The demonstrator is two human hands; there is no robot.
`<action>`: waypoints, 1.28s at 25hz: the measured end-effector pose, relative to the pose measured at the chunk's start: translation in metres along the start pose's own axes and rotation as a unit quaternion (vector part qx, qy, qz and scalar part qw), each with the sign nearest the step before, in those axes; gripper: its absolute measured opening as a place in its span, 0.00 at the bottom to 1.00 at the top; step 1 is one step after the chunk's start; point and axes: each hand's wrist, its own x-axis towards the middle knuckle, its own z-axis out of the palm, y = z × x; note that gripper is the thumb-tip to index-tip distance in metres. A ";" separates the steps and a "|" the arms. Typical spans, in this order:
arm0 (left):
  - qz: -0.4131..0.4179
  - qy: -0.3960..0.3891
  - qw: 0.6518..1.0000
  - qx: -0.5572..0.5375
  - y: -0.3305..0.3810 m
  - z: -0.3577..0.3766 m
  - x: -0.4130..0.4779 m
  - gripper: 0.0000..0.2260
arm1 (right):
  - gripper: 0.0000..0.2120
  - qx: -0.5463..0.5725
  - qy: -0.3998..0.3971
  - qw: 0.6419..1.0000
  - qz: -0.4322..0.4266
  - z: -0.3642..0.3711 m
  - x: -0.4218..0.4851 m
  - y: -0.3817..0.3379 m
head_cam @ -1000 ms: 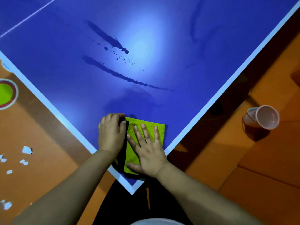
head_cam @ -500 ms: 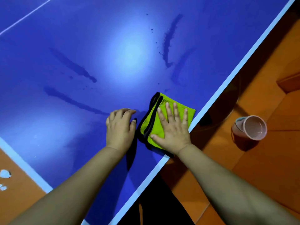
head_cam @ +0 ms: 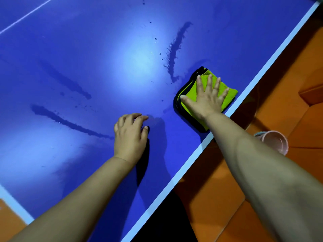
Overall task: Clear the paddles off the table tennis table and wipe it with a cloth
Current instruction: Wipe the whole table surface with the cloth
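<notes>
Your desk (head_cam: 87,49) is a deep, glossy blue, washed to pale blue-white where the light glares near its middle. A white stripe (head_cam: 262,73) borders its right edge, and a thin white line (head_cam: 26,15) crosses the far left corner. Darker blue wet streaks (head_cam: 70,124) and small dark specks mark the surface. The cloth (head_cam: 229,95) by the right edge is bright lime green with black trim (head_cam: 176,102). Off the desk, the floor (head_cam: 288,84) is plain orange, split by darker seams, and the cup (head_cam: 274,142) on it is pale pink.
</notes>
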 end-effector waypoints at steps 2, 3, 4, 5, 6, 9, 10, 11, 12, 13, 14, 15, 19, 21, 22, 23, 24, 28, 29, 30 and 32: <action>-0.009 0.008 1.000 0.003 -0.013 -0.008 -0.008 0.15 | 0.46 -0.003 0.014 1.000 0.017 0.004 -0.002 -0.012; -0.013 0.013 1.000 0.005 -0.022 -0.012 -0.012 0.15 | 0.45 -0.006 0.019 1.000 0.013 0.006 -0.006 -0.017; -0.016 0.018 1.000 0.010 -0.033 -0.017 -0.017 0.15 | 0.44 -0.011 0.023 1.000 0.003 0.008 -0.012 -0.023; -0.018 0.022 0.999 0.016 -0.044 -0.022 -0.023 0.15 | 0.43 -0.020 0.027 0.999 -0.014 0.011 -0.020 -0.033; -0.020 0.027 0.999 0.021 -0.056 -0.028 -0.030 0.15 | 0.42 -0.033 0.032 0.998 -0.032 0.015 -0.031 -0.045; -0.032 0.032 0.999 0.029 -0.088 -0.046 -0.051 0.15 | 0.42 -0.059 0.033 0.995 -0.079 0.032 -0.073 -0.088; -0.033 0.030 0.999 0.030 -0.100 -0.053 -0.061 0.15 | 0.43 -0.061 0.028 0.994 -0.091 0.039 -0.091 -0.104; -0.031 0.027 0.999 0.030 -0.113 -0.061 -0.071 0.15 | 0.43 -0.062 0.025 0.993 -0.100 0.046 -0.111 -0.119; -0.028 0.024 0.999 0.028 -0.126 -0.070 -0.081 0.14 | 0.43 -0.065 0.022 0.992 -0.107 0.052 -0.131 -0.133; -0.026 0.019 0.999 0.027 -0.139 -0.079 -0.092 0.13 | 0.44 -0.067 0.019 0.991 -0.112 0.058 -0.153 -0.148; -0.023 0.013 0.999 0.027 -0.152 -0.088 -0.103 0.12 | 0.44 -0.067 0.018 0.991 -0.114 0.065 -0.175 -0.162; -0.023 0.006 0.999 0.025 -0.163 -0.096 -0.112 0.12 | 0.45 -0.064 0.015 0.991 -0.112 0.071 -0.195 -0.175; -0.034 -0.012 0.999 0.028 -0.210 -0.129 -0.145 0.12 | 0.45 -0.047 0.012 0.995 -0.090 0.096 -0.273 -0.230; -0.038 -0.016 0.999 0.029 -0.231 -0.141 -0.156 0.12 | 0.45 -0.034 0.015 0.997 -0.071 0.109 -0.310 -0.261; -0.039 -0.018 0.999 0.029 -0.239 -0.146 -0.160 0.12 | 0.45 -0.030 0.015 0.998 -0.060 0.115 -0.327 -0.277; -0.038 -0.020 0.999 0.031 -0.246 -0.150 -0.163 0.12 | 0.45 -0.029 0.014 0.998 -0.050 0.121 -0.341 -0.291; -0.037 -0.021 0.999 0.032 -0.250 -0.152 -0.165 0.12 | 0.45 -0.029 0.012 0.999 -0.039 0.125 -0.352 -0.303; -0.027 -0.029 0.999 0.034 -0.255 -0.153 -0.158 0.13 | 0.46 -0.013 0.012 1.000 -0.005 0.128 -0.362 -0.323; -0.019 -0.031 0.999 0.035 -0.253 -0.152 -0.152 0.13 | 0.47 -0.009 0.013 1.000 0.001 0.127 -0.359 -0.322; -0.009 -0.033 0.999 0.037 -0.249 -0.149 -0.144 0.13 | 0.48 -0.004 0.015 1.000 0.005 0.127 -0.355 -0.320; 0.017 -0.038 0.998 0.040 -0.238 -0.142 -0.122 0.14 | 0.50 0.003 0.020 1.000 0.014 0.126 -0.341 -0.316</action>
